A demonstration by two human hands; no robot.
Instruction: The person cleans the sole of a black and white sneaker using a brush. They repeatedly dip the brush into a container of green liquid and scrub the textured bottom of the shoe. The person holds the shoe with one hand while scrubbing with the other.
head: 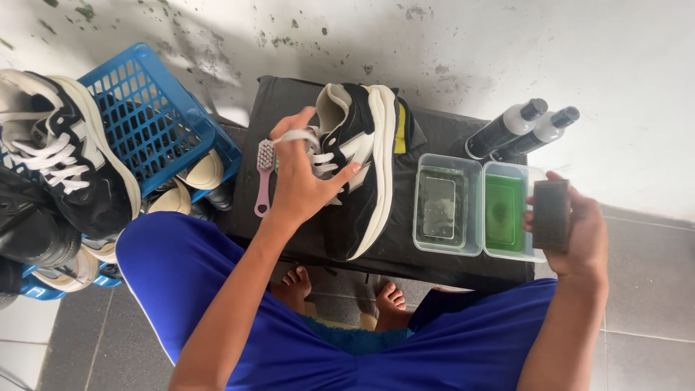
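Sneaker (362,166) near table edge; left hand (300,177) pinches lace (293,136) (right hand (572,232) clasps block (552,215)).

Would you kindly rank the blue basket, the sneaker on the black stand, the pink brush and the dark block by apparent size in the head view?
1. Blue basket
2. Sneaker
3. Pink brush and dark block: look alike, unranked.

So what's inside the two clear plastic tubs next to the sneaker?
The left tub holds clear liquid with a greyish rectangular thing sunk in it; the right tub holds green liquid. The right hand and its dark block cover that tub's far edge.
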